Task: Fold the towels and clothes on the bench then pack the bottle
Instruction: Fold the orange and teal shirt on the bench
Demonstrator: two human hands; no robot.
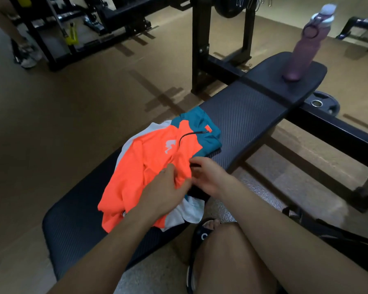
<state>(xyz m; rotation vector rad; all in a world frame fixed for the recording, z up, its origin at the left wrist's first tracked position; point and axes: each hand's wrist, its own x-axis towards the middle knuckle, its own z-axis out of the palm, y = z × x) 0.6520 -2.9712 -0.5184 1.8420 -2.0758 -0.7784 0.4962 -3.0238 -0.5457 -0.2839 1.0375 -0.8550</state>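
Jersey: orange, teal and white, lying crumpled on the near half of the desk; collar and zip pointing toward the bottle.
Long axis: roughly along the desk's length, hem toward the body.
Left hand: resting on the jersey's middle, fingers curled into a bunch of orange fabric.
Right hand: at the jersey's right edge, fingertips pinching the cloth there.
Nearer hand: both on the jersey; left covers more of it.
Bottle: purple, upright at the desk's far end, well beyond the jersey, likely last.
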